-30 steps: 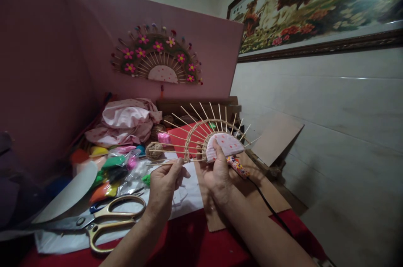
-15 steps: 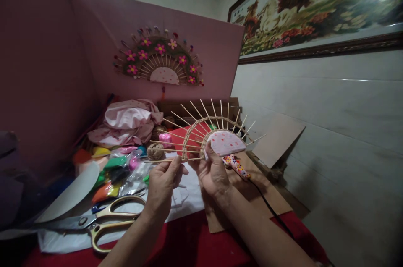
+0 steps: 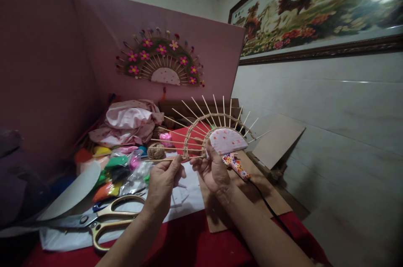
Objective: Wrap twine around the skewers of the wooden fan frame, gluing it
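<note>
Both hands hold up a half-round fan frame (image 3: 228, 141) made of thin wooden sticks spread out from a half disc covered in pale cloth with red dots. Twisted twine (image 3: 192, 125) runs in an arc across the sticks, and more twine edges the disc. My left hand (image 3: 163, 179) pinches the lowest stick at the left, by the end of the twine arc. My right hand (image 3: 215, 172) grips the frame near the disc's left corner, thumb in front; some of its fingers are hidden behind. A glue gun (image 3: 236, 167) with a flowered body lies behind my right hand on brown cardboard.
Large scissors (image 3: 103, 218) lie at the left beside bags of coloured clay (image 3: 118, 162). Behind are a twine ball (image 3: 156, 150), a red sheet (image 3: 181, 139) and crumpled pink cloth (image 3: 129, 120). A finished flowered fan (image 3: 165, 59) hangs on the pink board. The glue gun's cord (image 3: 267, 202) trails right.
The fan frame has turned slightly, its right side shifting a little to the right and its sticks rising a bit. Both hands keep their hold. The camera view has moved slightly.
</note>
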Tool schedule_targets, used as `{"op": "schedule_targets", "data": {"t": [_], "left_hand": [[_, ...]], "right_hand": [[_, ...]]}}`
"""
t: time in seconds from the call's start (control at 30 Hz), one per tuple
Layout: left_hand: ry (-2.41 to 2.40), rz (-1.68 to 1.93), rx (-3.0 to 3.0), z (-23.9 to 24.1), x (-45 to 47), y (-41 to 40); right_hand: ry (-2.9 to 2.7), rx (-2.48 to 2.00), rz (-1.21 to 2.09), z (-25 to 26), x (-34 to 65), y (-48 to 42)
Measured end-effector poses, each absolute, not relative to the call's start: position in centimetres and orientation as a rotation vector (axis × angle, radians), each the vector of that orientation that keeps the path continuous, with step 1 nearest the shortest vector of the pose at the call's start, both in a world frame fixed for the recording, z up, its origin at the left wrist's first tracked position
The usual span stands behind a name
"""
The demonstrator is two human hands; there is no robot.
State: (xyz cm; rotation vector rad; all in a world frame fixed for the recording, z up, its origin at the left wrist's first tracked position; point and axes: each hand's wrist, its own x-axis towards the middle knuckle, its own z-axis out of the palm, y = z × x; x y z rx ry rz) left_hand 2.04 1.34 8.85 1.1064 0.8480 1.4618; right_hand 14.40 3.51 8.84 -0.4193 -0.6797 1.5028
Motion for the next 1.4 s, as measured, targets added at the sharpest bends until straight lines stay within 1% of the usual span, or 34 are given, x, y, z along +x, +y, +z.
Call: {"op": "schedule_targets", "data": {"t": [0.23,0.47,0.77,1.0,1.23,1.4], "left_hand": [[0.819,1.435,1.096,8.6,1.9,1.4],[0.903,1.476,1.08,8.7,2.1,1.4],[0.919,1.459,0.967,8.7,2.2,1.3],[0.794,1.451,0.939,8.9,2.2,0.9],[0.856,1.451,0.929,9.0,2.3,1.1],[0.876,1.504,0.96,8.8,2.5,1.3]], "right_hand": [[-0.644,-0.378,1.433,9.1,14.0,3.3],[-0.712,-0.39,1.518,9.2,14.0,3.2],[-0.708,-0.38,1.462,8.8,13.1,2.6],[-0.744,-0.348,1.478,8.9,13.2,2.7],[-0.731,-0.384,1.46,9.1,13.1,2.6],[-0.698,-0.344,1.519,8.8,13.2,2.7]]}}
